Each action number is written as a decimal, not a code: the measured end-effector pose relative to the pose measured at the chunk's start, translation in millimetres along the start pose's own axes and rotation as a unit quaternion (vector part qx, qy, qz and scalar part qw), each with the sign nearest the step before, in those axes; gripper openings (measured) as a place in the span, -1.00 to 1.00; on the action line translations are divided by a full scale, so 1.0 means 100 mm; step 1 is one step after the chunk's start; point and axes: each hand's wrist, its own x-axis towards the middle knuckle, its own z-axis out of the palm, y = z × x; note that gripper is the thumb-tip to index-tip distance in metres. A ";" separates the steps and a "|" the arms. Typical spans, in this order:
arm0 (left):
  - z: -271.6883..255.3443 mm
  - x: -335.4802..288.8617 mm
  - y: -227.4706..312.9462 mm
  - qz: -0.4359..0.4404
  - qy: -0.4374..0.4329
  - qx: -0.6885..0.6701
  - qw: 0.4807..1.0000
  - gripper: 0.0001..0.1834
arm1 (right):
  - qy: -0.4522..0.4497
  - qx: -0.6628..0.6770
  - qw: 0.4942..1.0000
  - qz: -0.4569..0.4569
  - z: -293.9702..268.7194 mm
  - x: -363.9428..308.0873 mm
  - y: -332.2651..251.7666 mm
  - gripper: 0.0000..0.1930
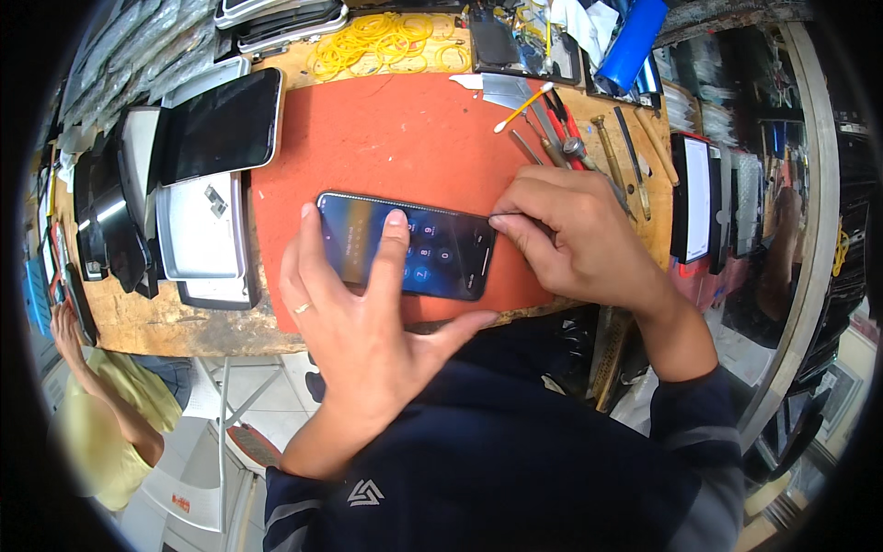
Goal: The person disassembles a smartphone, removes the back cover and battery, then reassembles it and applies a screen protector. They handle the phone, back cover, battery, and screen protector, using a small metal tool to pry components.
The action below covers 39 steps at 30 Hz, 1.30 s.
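One lit phone (464, 253) is recorded, along with two bare hands: one left hand (359, 317) and one right hand (579, 230). One finger ring (302, 308) is noted. One orange-red mat (368, 129), one cotton swab (524, 108) and one bright-blue roll (631, 46) are tallied. One co-worker (115, 391) is counted, with one hand (66, 333) seen. Yellow bands (372, 46) are logged as many; exact figure is not obtained owing to tangling. Hand tools (605, 152) are entered as several, overlapped, total undetermined. Clear-wrapped packets (129, 69) are listed as many.

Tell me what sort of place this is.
Probably a phone repair shop: a lit phone on a red mat, slim hand tools near its far right corner, yellow bands behind.
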 end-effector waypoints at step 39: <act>-0.03 0.77 -0.39 0.180 0.257 -0.318 0.895 -0.49 | 0.261 0.074 0.961 -0.052 0.10 -0.23 -0.37 -0.85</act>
